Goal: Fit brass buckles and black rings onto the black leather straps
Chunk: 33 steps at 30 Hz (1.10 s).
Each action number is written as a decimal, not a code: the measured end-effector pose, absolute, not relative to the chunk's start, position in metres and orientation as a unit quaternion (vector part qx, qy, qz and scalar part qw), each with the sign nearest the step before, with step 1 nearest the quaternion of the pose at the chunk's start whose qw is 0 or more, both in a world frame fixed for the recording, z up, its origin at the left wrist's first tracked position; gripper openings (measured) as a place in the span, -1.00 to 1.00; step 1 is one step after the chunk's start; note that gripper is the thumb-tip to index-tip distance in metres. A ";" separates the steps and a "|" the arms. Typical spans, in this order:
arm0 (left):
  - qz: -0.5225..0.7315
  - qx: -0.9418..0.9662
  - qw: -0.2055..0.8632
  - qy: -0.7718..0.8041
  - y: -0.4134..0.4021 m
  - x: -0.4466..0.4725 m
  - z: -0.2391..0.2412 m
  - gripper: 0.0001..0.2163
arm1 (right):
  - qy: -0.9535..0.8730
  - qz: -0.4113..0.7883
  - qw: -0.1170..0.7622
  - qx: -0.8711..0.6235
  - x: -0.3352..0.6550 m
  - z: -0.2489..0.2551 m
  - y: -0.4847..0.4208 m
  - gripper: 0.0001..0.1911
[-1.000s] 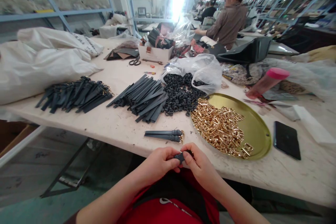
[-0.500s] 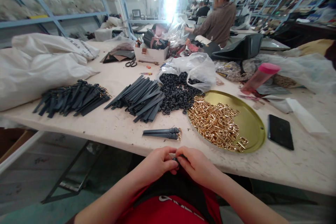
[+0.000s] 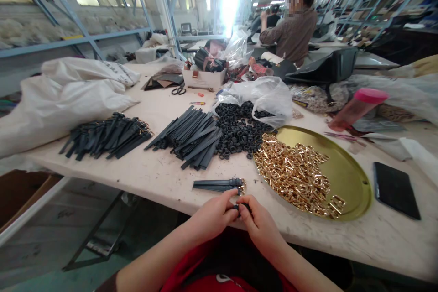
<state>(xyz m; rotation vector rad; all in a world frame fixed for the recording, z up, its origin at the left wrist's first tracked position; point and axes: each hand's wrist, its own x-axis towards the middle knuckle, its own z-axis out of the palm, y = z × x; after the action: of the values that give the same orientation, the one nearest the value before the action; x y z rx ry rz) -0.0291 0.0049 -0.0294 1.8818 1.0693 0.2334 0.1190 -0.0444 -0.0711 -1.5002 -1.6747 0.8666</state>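
My left hand (image 3: 214,216) and my right hand (image 3: 257,223) meet at the table's near edge, fingers pinched together on a small black strap end (image 3: 240,207) that is mostly hidden between them. Just beyond them lie two finished black straps (image 3: 219,185) with gold ends. Farther back sit a heap of plain black straps (image 3: 191,137), a pile of black loops (image 3: 239,130) spilling from a clear bag (image 3: 260,96), and a round gold tray (image 3: 345,171) holding gold buckles (image 3: 294,173).
A second pile of black straps (image 3: 106,136) lies at the left beside big white sacks (image 3: 65,96). A black phone (image 3: 395,189) rests right of the tray, a pink-capped bottle (image 3: 357,107) behind it. Scissors (image 3: 178,91), a white box (image 3: 203,77). Another person (image 3: 294,27) works beyond.
My hands stay pinched on the small black piece at the table edge; the fingers have shifted slightly round it. The view has tilted a little. The person in the background raised an arm.
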 end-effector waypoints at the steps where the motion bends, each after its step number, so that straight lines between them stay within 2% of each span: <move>1: 0.101 0.780 0.430 0.444 0.013 -0.032 -0.031 -0.57 | -0.664 0.288 0.353 -0.593 0.120 -0.074 -0.039 -0.77; 5: 0.147 0.827 0.195 0.506 0.062 -0.048 -0.027 -0.75 | -0.703 0.076 0.323 -0.629 0.125 -0.088 -0.018 -0.78; 8: 0.109 0.825 0.002 0.554 0.104 -0.059 -0.021 -0.78 | -0.714 0.018 0.302 -0.631 0.128 -0.098 -0.011 -0.70; 10: 0.078 0.814 -0.051 0.573 0.124 -0.063 -0.022 -0.81 | -0.717 0.011 0.296 -0.631 0.128 -0.101 -0.010 -0.66; 22: 0.082 0.808 -0.048 0.582 0.139 -0.062 -0.036 -0.79 | -0.694 0.044 0.326 -0.640 0.129 -0.100 -0.011 -0.67; 29: 0.131 0.781 0.041 0.610 0.152 -0.050 -0.033 -0.86 | -0.674 0.030 0.372 -0.638 0.144 -0.089 -0.004 -0.71; 33: 0.177 0.766 0.142 0.602 0.128 -0.061 -0.024 -0.89 | -0.689 0.035 0.355 -0.631 0.151 -0.068 0.026 -0.75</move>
<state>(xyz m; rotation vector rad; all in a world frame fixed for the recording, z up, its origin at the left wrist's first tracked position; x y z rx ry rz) -0.0606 0.1281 -0.0238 2.2103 1.7358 0.5095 0.1510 0.0262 -0.0685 -1.6293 -1.7800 0.0901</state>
